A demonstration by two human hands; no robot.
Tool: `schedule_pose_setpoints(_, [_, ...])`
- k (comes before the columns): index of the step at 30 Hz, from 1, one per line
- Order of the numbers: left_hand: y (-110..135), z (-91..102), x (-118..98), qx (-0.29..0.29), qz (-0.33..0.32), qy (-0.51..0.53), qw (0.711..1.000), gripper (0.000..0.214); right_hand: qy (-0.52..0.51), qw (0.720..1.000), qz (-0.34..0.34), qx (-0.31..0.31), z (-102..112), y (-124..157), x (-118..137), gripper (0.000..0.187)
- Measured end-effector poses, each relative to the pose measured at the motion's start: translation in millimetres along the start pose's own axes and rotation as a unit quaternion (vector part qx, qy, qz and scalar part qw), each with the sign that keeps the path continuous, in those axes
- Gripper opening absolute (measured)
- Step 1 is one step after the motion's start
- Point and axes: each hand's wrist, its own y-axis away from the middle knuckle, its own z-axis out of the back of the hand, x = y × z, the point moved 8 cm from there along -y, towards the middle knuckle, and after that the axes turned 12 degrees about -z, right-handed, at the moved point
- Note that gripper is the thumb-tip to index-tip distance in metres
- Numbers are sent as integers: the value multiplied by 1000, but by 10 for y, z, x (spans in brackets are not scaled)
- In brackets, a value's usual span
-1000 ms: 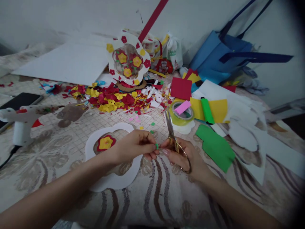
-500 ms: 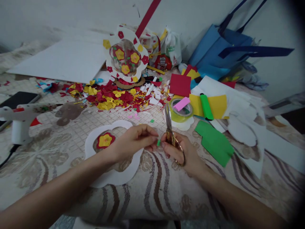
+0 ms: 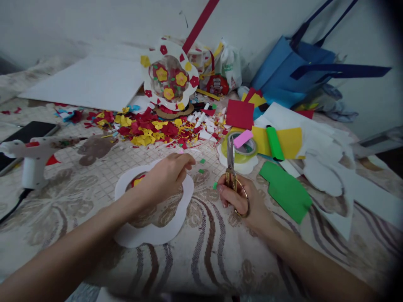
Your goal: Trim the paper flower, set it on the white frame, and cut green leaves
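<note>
My right hand (image 3: 241, 193) is closed around the gold-handled scissors (image 3: 231, 174), blades pointing up and away from me. At its fingertips shows a tiny green paper piece (image 3: 215, 185). My left hand (image 3: 170, 173) hovers over the white scalloped ring (image 3: 185, 197), fingers loosely bent, with nothing visible in them. It partly covers the yellow and red paper flower (image 3: 137, 180) inside the ring. Two small green scraps (image 3: 201, 171) lie on the cloth between my hands. To the right of the scissors rests a green sheet (image 3: 286, 193) with a cut edge.
Behind are a heap of red and yellow scraps (image 3: 147, 130) and a flower-decorated lantern (image 3: 170, 79). A tape roll (image 3: 254, 147) bears a pink piece (image 3: 243, 138). At left sits a white glue gun (image 3: 33, 170) beside a phone (image 3: 39, 128); a blue bag (image 3: 273, 67) stands back right.
My left hand has drawn away from my right, up and left over the ring. A second green scrap now lies on the cloth. The scissors stay in my right hand.
</note>
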Motion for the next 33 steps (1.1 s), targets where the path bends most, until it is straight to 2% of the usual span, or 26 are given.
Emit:
schedule_pose_setpoints(4, [-2,-119,-3,58,-27,-54,996,28,-13,1000,1,2,-5,1,-28,12])
schedule_pose_setpoints(9, [15,-113,41,66,-5,-80,995,26,4,1000,-4,3,-14,4,-19,13])
schedule_pose_setpoints(12, [22,-42,-8,26,4,-32,999,23,13,1000,-10,-2,-14,2,-13,14])
schedule_pose_setpoints(15, [37,-36,-109,-17,27,109,994,17,19,1000,-6,-1,-19,9,0,14])
schedule_pose_setpoints(17, [54,-139,-169,-16,60,233,970,14,24,1000,6,8,-32,21,21,14])
schedule_pose_setpoints(20, [91,-338,-205,-21,131,389,912,19,33,999,17,9,-34,39,49,14])
schedule_pose_setpoints(24, [139,-559,-217,-25,206,517,830,18,47,999,16,4,-49,49,61,15])
schedule_pose_setpoints(28, [155,-612,-236,-29,229,565,792,14,40,999,12,1,-68,44,68,18])
schedule_pose_setpoints(33, [146,-535,-213,-75,223,597,767,16,13,999,15,25,-69,69,62,34])
